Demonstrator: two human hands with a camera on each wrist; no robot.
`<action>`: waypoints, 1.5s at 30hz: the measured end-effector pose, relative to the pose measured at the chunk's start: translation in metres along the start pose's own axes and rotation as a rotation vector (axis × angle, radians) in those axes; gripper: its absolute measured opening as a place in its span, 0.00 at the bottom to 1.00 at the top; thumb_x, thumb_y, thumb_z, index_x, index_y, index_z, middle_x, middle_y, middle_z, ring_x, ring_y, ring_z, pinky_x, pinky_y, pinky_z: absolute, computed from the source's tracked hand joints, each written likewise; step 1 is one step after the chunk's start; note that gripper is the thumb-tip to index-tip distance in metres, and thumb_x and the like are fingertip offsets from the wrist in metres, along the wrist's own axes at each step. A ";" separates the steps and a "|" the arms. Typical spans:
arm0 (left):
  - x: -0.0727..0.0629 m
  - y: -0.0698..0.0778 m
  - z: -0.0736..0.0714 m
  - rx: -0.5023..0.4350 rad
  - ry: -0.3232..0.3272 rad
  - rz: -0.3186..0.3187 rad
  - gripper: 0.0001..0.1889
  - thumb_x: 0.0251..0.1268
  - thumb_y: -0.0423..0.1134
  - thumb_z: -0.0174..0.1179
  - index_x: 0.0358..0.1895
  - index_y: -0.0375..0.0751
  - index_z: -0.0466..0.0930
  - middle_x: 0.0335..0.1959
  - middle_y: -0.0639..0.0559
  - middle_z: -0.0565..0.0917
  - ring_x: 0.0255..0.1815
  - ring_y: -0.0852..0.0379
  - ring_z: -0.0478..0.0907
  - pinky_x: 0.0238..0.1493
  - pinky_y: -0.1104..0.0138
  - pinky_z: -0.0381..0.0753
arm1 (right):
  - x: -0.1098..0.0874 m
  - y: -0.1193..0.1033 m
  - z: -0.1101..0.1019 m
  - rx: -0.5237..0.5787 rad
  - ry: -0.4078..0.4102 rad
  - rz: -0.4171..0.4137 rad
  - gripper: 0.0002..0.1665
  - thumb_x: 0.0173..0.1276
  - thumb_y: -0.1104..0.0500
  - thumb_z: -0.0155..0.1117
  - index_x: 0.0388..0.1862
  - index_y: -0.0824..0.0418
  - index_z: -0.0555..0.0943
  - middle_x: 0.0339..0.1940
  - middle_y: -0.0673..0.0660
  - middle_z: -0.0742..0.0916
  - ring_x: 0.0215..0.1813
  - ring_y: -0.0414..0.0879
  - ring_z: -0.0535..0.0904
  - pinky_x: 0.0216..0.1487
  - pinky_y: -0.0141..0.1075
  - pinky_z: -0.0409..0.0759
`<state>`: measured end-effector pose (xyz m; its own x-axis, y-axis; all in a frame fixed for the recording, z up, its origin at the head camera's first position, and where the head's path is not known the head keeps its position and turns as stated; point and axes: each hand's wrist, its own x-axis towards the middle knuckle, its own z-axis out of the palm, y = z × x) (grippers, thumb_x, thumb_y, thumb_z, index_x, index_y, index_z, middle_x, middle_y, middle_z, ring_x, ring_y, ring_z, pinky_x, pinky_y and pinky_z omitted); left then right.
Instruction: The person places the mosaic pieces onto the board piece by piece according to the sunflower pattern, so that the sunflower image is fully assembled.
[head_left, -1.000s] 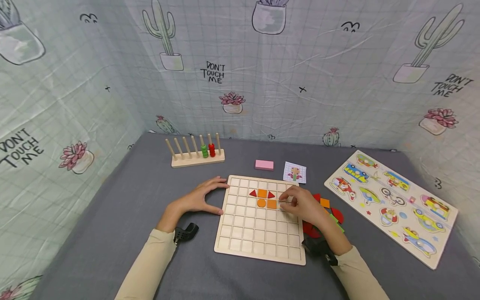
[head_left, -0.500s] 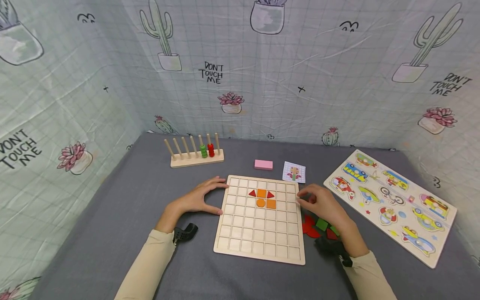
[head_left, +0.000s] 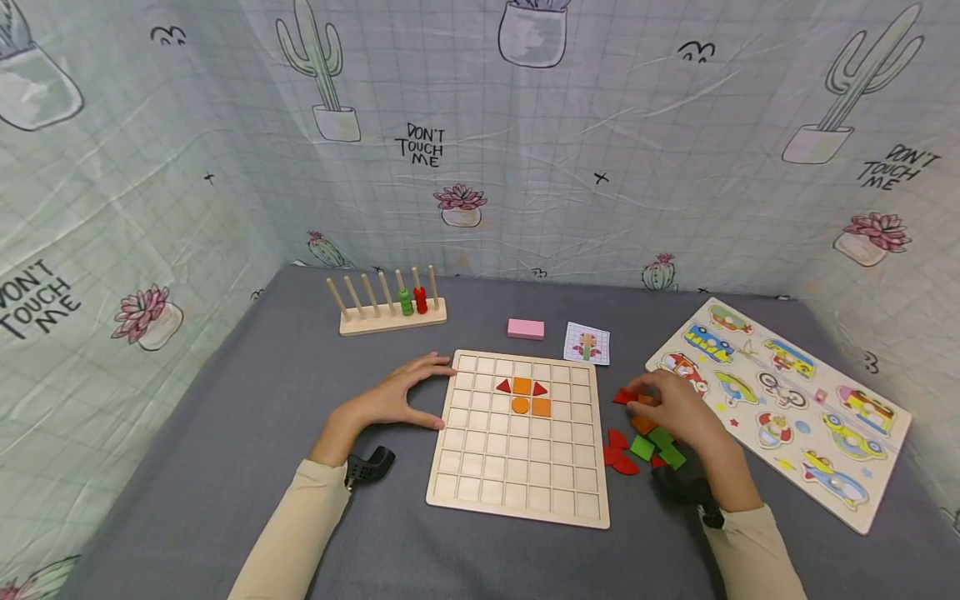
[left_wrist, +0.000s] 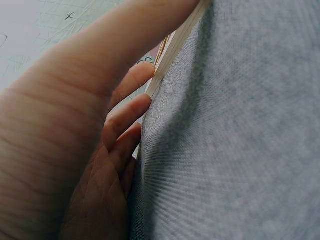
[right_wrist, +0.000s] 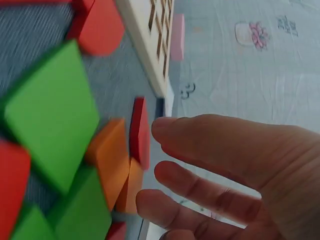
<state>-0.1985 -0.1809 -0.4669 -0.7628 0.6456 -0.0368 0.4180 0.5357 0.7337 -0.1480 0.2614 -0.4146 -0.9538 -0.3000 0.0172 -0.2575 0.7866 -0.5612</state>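
A wooden grid board [head_left: 517, 483] lies on the grey cloth. Two orange squares, an orange circle [head_left: 521, 405] and two red triangles sit in its upper cells. My left hand [head_left: 393, 396] rests at the board's left edge, thumb and fingers spread and touching it. Over the loose pieces right of the board hovers my right hand [head_left: 678, 408], thumb and fingers apart with nothing between them. Beneath and beside it are green squares [right_wrist: 52, 117], orange pieces [right_wrist: 112, 162] and a thin red piece [right_wrist: 141, 132]. The hand hides part of this pile.
Behind the board are a pink block [head_left: 526, 329] and a small pattern card [head_left: 587, 344]. A peg stand [head_left: 393, 317] with green and red beads is at the back left. A vehicle picture puzzle [head_left: 780, 417] lies at the right, close to my right hand.
My right hand has moved right, off the board, to the loose pieces. The left hand stays at the board's edge, and the pieces on the board look the same.
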 end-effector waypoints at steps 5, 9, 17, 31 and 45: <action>0.000 0.001 0.000 -0.001 -0.005 -0.006 0.43 0.50 0.51 0.75 0.71 0.52 0.67 0.77 0.49 0.58 0.80 0.45 0.42 0.73 0.39 0.45 | -0.003 0.007 -0.006 0.021 -0.048 0.016 0.12 0.62 0.66 0.69 0.43 0.72 0.83 0.41 0.65 0.85 0.29 0.44 0.76 0.29 0.34 0.76; 0.000 0.002 0.000 -0.004 -0.002 0.002 0.42 0.51 0.50 0.75 0.71 0.51 0.67 0.77 0.48 0.58 0.80 0.43 0.43 0.72 0.38 0.46 | -0.004 0.013 -0.010 0.027 -0.072 0.008 0.13 0.60 0.69 0.68 0.43 0.73 0.83 0.40 0.67 0.86 0.28 0.44 0.77 0.31 0.34 0.77; -0.001 0.005 0.000 -0.017 0.005 0.010 0.42 0.51 0.50 0.75 0.71 0.49 0.68 0.76 0.46 0.58 0.79 0.41 0.44 0.71 0.37 0.47 | -0.004 0.017 -0.008 0.040 -0.103 0.067 0.16 0.58 0.71 0.68 0.46 0.74 0.81 0.45 0.71 0.84 0.24 0.44 0.71 0.27 0.33 0.73; 0.000 0.004 -0.001 -0.024 0.013 0.020 0.41 0.50 0.49 0.76 0.70 0.49 0.69 0.76 0.45 0.58 0.79 0.41 0.44 0.71 0.38 0.46 | -0.002 0.013 -0.002 0.038 -0.047 0.048 0.13 0.60 0.68 0.69 0.43 0.74 0.82 0.36 0.64 0.85 0.24 0.42 0.73 0.26 0.32 0.74; 0.000 0.004 -0.001 -0.029 0.009 0.004 0.42 0.50 0.50 0.76 0.70 0.50 0.69 0.76 0.46 0.58 0.79 0.41 0.44 0.71 0.37 0.46 | -0.002 -0.003 -0.002 0.026 -0.038 0.011 0.13 0.61 0.67 0.69 0.44 0.72 0.83 0.38 0.63 0.86 0.22 0.41 0.72 0.23 0.32 0.73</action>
<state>-0.1974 -0.1790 -0.4632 -0.7655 0.6428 -0.0281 0.4066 0.5172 0.7531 -0.1453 0.2611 -0.4116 -0.9498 -0.3121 -0.0200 -0.2428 0.7760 -0.5821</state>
